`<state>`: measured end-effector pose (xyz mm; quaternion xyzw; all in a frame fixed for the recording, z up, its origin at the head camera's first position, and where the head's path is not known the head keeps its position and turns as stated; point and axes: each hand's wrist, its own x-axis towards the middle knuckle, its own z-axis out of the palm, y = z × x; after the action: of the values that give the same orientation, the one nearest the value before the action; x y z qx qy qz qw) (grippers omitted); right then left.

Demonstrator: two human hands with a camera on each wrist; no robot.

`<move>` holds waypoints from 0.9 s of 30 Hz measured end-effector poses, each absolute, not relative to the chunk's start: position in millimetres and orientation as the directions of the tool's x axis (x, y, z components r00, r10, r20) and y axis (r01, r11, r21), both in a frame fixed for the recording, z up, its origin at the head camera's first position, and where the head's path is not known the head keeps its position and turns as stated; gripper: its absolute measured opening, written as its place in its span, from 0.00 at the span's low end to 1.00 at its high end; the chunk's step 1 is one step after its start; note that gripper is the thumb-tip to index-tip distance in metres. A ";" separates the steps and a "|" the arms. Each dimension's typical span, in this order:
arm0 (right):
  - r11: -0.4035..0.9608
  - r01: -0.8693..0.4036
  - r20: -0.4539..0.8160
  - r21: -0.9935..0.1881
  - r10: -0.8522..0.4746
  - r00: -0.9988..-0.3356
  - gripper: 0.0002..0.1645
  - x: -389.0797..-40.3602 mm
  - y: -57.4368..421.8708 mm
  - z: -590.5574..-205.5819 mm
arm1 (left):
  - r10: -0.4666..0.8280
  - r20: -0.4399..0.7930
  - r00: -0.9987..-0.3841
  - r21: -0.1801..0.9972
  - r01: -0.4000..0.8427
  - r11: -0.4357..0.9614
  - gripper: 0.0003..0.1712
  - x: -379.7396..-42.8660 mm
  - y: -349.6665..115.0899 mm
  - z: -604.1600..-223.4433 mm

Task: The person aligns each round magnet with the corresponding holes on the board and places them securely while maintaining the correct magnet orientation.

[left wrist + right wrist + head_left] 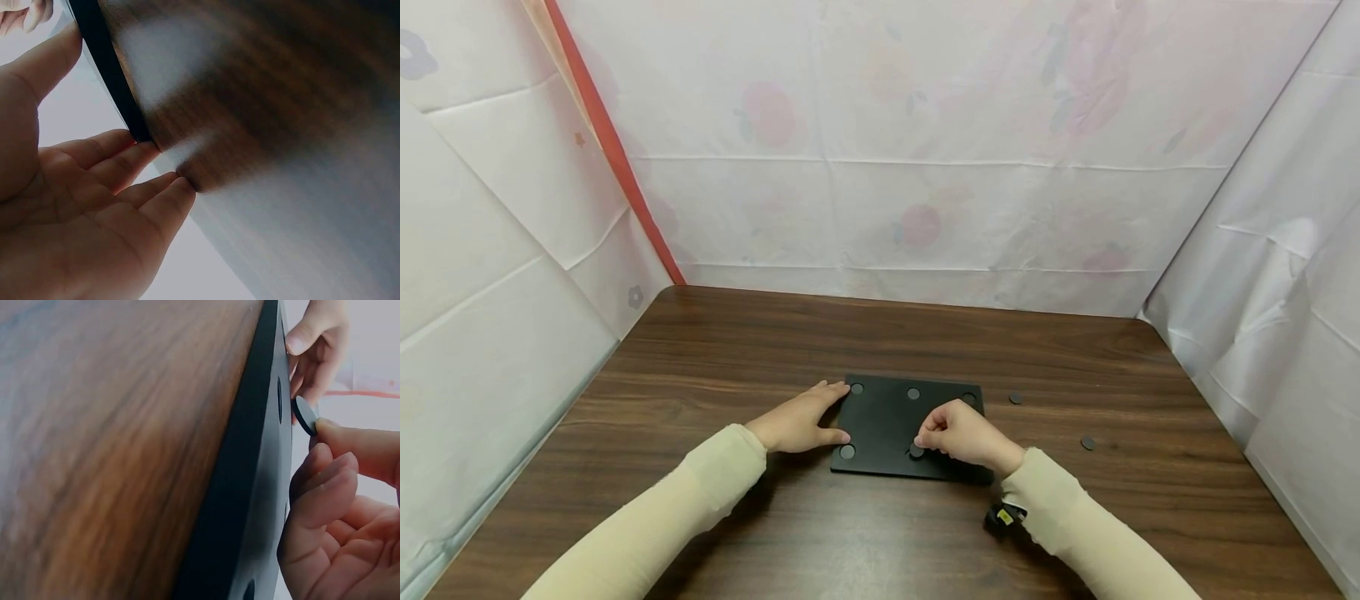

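Note:
A flat black board (883, 417) lies on the table, with round spots along its far and near edges. My left hand (802, 418) rests at the board's left edge, fingers and thumb spread; in the left wrist view the fingertips and thumb meet the board's side (112, 75). Over the near middle of the board, my right hand (966, 433) pinches a small dark disc (917, 451) between thumb and fingers. The right wrist view shows this disc (304, 415) tilted on edge, close to the board's face. Part of the board's right side is hidden under the right hand.
Two loose dark discs, a far one (1015, 398) and a nearer one (1087, 443), lie on the wooden table (760, 333) right of the board. A black device (1002, 518) sits at the right wrist. Patterned white curtains (880, 125) surround the table's back and sides.

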<state>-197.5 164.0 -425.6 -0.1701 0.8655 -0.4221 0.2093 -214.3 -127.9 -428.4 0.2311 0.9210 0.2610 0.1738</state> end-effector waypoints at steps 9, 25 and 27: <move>0.610 -0.193 -0.197 -0.768 -0.513 -0.836 0.09 -195.4 155.8 -424.2 | 0.517 -0.196 -0.833 0.558 0.339 0.758 0.47 -213.8 -127.2 -427.9; 0.651 -0.234 -0.183 -0.722 -0.506 -0.843 0.11 -193.6 150.6 -421.1 | 0.511 -0.198 -0.836 0.565 0.329 0.757 0.47 -212.9 -126.7 -425.8; 0.656 -0.239 -0.179 -0.716 -0.503 -0.846 0.11 -193.8 150.1 -421.2 | 0.513 -0.196 -0.836 0.568 0.330 0.754 0.47 -212.6 -126.7 -426.0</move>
<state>-193.8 150.1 -421.2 -0.2081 0.8911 -0.3587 0.1842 -212.6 -126.7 -426.0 0.2289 0.9204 0.2659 0.1724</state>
